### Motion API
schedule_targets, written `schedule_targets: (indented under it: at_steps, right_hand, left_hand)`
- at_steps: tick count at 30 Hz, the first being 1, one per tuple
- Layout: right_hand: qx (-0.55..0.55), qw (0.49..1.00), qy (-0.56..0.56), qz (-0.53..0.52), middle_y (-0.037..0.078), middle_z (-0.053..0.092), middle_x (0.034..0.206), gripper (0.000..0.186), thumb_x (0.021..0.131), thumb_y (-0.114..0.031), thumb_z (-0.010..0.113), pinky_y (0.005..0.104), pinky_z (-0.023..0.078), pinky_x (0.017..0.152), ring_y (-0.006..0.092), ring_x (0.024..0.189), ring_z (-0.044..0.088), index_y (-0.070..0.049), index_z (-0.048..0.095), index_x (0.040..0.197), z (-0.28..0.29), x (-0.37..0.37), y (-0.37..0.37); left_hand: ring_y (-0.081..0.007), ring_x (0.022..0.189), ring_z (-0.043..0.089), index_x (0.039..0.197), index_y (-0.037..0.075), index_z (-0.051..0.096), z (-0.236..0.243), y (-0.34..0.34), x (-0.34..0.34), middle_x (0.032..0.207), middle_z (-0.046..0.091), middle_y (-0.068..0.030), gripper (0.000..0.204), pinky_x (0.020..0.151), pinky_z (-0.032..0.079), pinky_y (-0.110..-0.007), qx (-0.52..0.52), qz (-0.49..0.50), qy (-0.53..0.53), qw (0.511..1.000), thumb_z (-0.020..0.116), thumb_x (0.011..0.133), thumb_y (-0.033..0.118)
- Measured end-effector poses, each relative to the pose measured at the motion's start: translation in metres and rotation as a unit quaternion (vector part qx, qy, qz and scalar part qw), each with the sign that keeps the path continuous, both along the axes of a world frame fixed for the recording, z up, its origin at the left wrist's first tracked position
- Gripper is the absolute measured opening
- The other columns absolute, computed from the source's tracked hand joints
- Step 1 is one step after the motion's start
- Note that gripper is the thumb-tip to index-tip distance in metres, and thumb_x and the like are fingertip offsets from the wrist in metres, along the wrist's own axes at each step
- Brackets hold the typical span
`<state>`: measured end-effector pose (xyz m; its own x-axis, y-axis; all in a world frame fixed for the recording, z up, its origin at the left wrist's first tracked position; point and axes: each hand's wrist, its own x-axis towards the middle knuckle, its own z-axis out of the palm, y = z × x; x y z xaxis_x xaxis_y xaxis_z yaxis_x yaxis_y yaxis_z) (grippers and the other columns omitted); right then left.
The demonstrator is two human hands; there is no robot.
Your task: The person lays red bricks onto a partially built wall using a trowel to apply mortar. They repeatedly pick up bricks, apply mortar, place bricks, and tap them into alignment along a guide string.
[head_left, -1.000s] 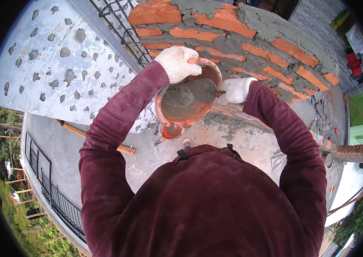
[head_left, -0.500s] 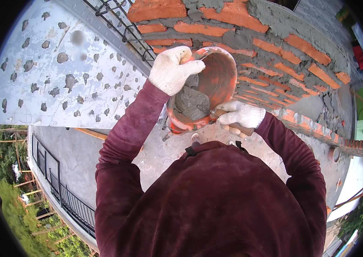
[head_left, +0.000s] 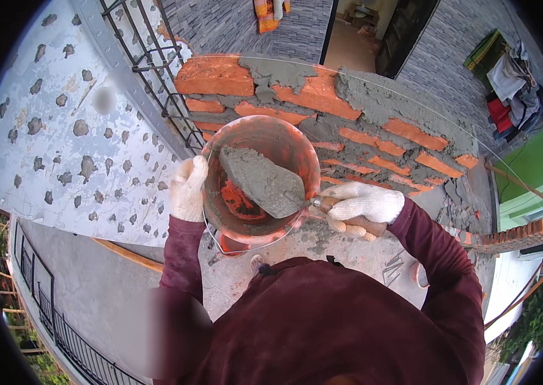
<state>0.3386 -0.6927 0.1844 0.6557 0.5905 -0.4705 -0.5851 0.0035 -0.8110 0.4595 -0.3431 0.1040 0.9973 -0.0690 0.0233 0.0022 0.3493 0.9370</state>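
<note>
My left hand, in a whitish work glove, is closed on the left rim of an orange bucket smeared with grey mortar. My right hand, gloved too, grips the wooden handle of a trowel. The blade lies over the bucket's mouth, hidden under a thick slab of wet mortar. Patches of bare orange show on the bucket's bottom. Just beyond the bucket stands a brick wall with grey joints and mortar spread along part of its top.
A string runs along the wall's top. To the left are a rebar cage and a pale, chipped surface. Beyond the wall are a doorway and heaped clothes. A black railing stands at lower left.
The bucket has gone from tipped to nearly level, its mouth now facing up, and lies lower left in view. The trowel has lifted its mortar load up across the opening. The view has shifted.
</note>
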Motion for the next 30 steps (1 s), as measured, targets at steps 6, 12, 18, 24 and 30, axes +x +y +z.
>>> schedule_targets:
  at_steps: [6, 12, 18, 24, 30]
  right_hand:
    - [-0.044, 0.999, -0.020, -0.022, 0.011, 0.064, 0.089, 0.064, 0.095, -0.024, 0.071, 0.0283, 0.049, 0.039, 0.0142, 0.063, 0.063, 0.006, 0.046, 0.146, 0.064, 0.011, -0.019]
    - [-0.089, 0.981, -0.083, -0.150, 0.014, 0.065, 0.090, 0.048, 0.096, -0.020, 0.071, 0.0256, 0.049, 0.040, 0.0150, 0.053, 0.062, 0.010, 0.052, 0.129, 0.115, -0.003, -0.034]
    - [-0.168, 0.948, -0.195, -0.187, 0.011, 0.061, 0.079, 0.034, 0.099, -0.020, 0.065, 0.0226, 0.045, 0.037, 0.0101, 0.048, 0.056, 0.008, 0.053, 0.112, 0.183, 0.022, -0.045]
    - [-0.622, 0.525, -0.581, -0.020, 0.019, 0.068, 0.085, 0.038, 0.091, -0.017, 0.067, 0.0414, 0.057, 0.061, 0.0321, 0.071, 0.071, -0.001, 0.057, 0.123, 0.153, 0.052, -0.044]
    - [-0.739, 0.456, -0.476, -0.137, 0.022, 0.069, 0.096, 0.043, 0.088, -0.011, 0.068, 0.0467, 0.057, 0.078, 0.0435, 0.089, 0.070, 0.000, 0.056, 0.127, 0.152, 0.017, -0.007]
  left_hand:
    - [-0.0066, 0.084, 0.063, 0.110, 0.005, 0.067, 0.004, -0.003, 0.023, 0.097, 0.067, 0.0026, 0.028, 0.075, 0.054, -0.024, -0.012, -0.047, 0.013, 0.999, 0.058, 0.108, 0.032]
    - [-0.0016, 0.083, 0.054, 0.104, 0.004, 0.067, 0.023, -0.015, 0.025, 0.094, 0.064, 0.0057, 0.025, 0.075, 0.044, -0.020, 0.048, -0.056, -0.018, 0.997, 0.064, 0.106, 0.028]
    - [-0.0010, 0.076, 0.045, 0.091, 0.008, 0.062, 0.005, -0.010, 0.031, 0.084, 0.056, 0.0092, 0.026, 0.068, 0.038, -0.021, 0.050, -0.090, -0.009, 0.995, 0.063, 0.107, 0.030]
    - [-0.0023, 0.072, 0.037, 0.079, 0.011, 0.053, -0.007, -0.014, 0.024, 0.075, 0.045, 0.0097, 0.036, 0.062, 0.033, -0.023, 0.099, -0.092, -0.011, 0.991, 0.066, 0.105, 0.032]
    - [-0.0045, 0.071, 0.036, 0.076, 0.008, 0.049, -0.022, -0.003, 0.020, 0.074, 0.044, 0.0081, 0.039, 0.061, 0.033, -0.024, 0.144, -0.097, -0.030, 0.984, 0.066, 0.104, 0.030]
